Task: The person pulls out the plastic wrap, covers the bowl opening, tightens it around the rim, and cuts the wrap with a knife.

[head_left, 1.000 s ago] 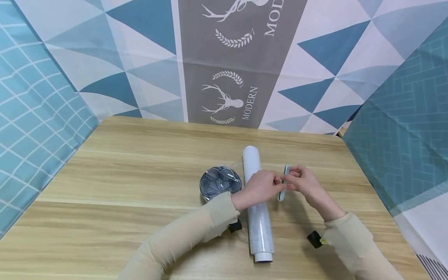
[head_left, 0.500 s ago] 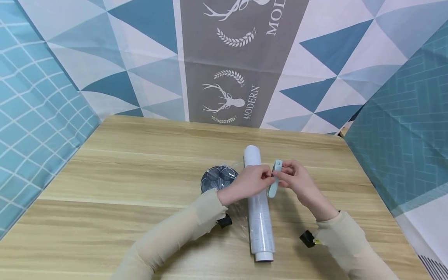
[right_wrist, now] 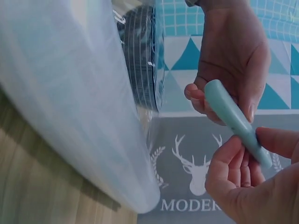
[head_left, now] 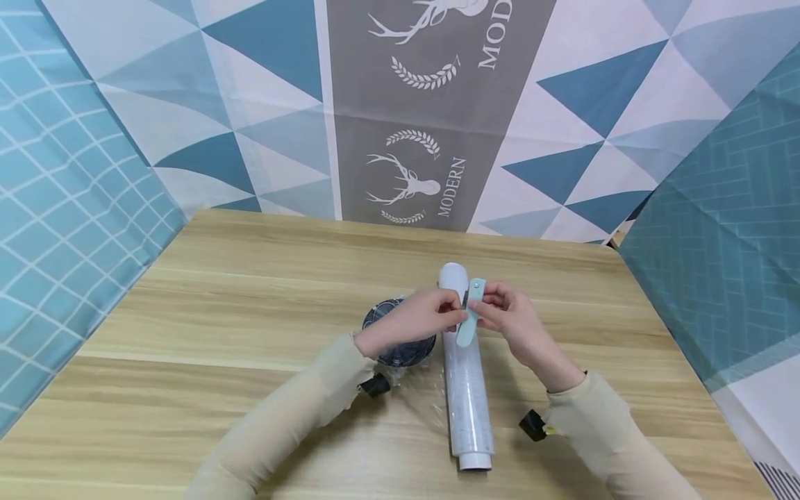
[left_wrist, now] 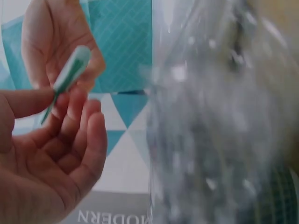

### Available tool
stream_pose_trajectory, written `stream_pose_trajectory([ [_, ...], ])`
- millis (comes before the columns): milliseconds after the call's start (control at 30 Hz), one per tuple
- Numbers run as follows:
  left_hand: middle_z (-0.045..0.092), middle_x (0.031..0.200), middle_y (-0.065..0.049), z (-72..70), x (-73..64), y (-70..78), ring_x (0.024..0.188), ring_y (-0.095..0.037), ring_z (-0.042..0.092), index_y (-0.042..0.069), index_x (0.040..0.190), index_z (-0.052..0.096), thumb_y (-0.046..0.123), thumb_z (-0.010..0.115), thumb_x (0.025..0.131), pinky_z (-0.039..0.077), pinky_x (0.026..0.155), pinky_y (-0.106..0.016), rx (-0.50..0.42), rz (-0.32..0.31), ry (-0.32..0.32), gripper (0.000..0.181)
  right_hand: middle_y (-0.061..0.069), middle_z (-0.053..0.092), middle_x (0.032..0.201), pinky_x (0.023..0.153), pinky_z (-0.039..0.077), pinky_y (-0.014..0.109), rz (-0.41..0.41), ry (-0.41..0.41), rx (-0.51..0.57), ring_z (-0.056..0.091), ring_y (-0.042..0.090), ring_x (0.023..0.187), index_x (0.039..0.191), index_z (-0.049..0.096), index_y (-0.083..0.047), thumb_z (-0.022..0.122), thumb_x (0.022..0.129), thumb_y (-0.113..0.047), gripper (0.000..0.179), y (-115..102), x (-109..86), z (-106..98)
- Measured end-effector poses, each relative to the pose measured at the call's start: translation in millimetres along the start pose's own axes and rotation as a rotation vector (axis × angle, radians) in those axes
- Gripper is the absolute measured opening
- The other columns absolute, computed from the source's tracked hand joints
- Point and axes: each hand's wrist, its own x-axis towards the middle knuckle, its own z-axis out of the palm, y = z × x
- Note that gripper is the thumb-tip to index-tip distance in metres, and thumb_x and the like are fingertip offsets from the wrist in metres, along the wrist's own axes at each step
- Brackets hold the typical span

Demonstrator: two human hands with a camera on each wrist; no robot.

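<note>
A light green folding knife [head_left: 467, 328] is held upright between my two hands, over the upper part of a roll of cling film [head_left: 467, 403]. My right hand [head_left: 514, 323] pinches its handle between thumb and fingers, as the right wrist view also shows of the knife [right_wrist: 233, 114]. At the knife's other side, my left hand [head_left: 420, 316] pinches the thin dark blade edge with thumb and forefinger; in the left wrist view that strip juts below the handle [left_wrist: 74, 65]. Behind my left forearm sits a dark round bowl [head_left: 409, 353] covered in clear film, partly hidden.
Loose clear film [head_left: 425, 392] spreads from the bowl toward the roll on the wooden table [head_left: 250, 312]. Black wrist cameras [head_left: 375, 385] hang under both sleeves. Patterned cloth [head_left: 281, 139] walls stand behind and at both sides.
Both hands have moved left with the knife, from right of the roll to over it. The handle has turned its broad side to the head view, and the left forearm now covers more of the bowl.
</note>
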Motion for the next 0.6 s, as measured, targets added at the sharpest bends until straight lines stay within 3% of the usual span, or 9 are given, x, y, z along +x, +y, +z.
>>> stream_pose_trajectory([
  [233, 0.055, 0.074, -0.003, -9.6, -9.5, -11.0, 0.075, -0.022, 0.061, 0.006, 0.081, 0.052, 0.024, 0.048, 0.095, 0.052, 0.068, -0.032, -0.123, -0.015, -0.025, 0.022, 0.004, 0.055, 0.095, 0.072, 0.05, 0.02, -0.017, -0.043, 0.038, 0.057, 0.006, 0.081, 0.119, 0.04, 0.012, 0.053, 0.09, -0.008, 0.036, 2.7, 4.8, 15.3],
  [600, 0.055, 0.072, -0.003, -12.9, -16.7, -18.9, 0.071, -0.022, 0.057, 0.008, 0.081, 0.054, 0.02, 0.048, 0.095, 0.052, 0.07, -0.04, -0.136, 0.008, 0.071, 0.019, 0.004, 0.055, 0.097, 0.073, 0.052, 0.025, -0.041, -0.047, 0.113, 0.058, 0.006, 0.081, 0.119, 0.038, 0.01, 0.049, 0.091, -0.004, 0.033, 3.3, 11.6, 30.5],
])
